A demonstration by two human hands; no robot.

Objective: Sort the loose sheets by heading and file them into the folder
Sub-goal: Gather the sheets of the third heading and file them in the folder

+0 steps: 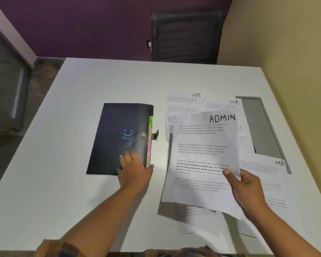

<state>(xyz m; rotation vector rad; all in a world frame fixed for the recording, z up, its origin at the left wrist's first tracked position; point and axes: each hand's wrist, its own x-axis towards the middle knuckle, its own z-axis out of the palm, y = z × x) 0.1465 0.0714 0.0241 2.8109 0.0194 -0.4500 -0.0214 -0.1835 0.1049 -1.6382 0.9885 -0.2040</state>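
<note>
Left grip [133,169] flat, fingers extended, resting on dark folder [115,138] corner. Right grip [248,190] pinches ADMIN sheet [202,154], held over HR sheets [182,102] on table [82,89].

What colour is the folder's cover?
Black folder, with a small blue smiley; clearest in the head view.
</note>
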